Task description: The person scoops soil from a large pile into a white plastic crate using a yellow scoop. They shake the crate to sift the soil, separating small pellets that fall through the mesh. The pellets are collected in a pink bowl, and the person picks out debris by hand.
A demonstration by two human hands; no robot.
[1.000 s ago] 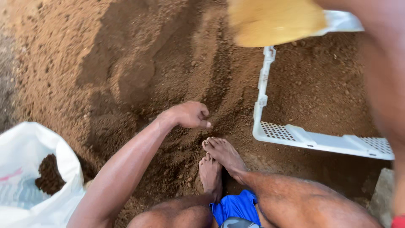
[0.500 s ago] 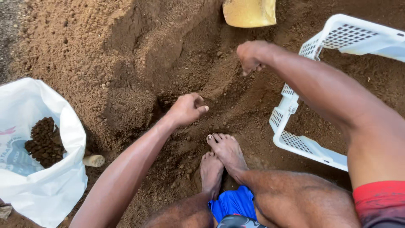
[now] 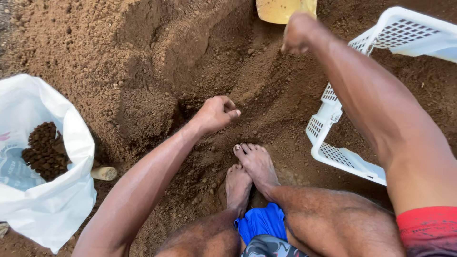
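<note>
I sit barefoot on a heap of loose brown soil (image 3: 157,62). My left hand (image 3: 216,113) rests on the soil just ahead of my feet (image 3: 250,171), fingers curled into a loose fist with the thumb on top. My right hand (image 3: 299,33) is raised over the soil at the top of the view, also curled shut. It overlaps the lower edge of a yellow scoop-like thing (image 3: 281,9); I cannot make out a grip on it.
A white plastic crate (image 3: 333,119) lies tilted on the soil at the right, partly under my right arm. At the left stands an open white bag (image 3: 71,143) holding dark brown pellets (image 3: 45,150). A small pale cylinder (image 3: 104,173) lies beside the bag.
The yellow thing went from close and large in view to the top edge. My right arm swung in from the right and its hand rose toward the yellow thing. My left hand hardly moved.
</note>
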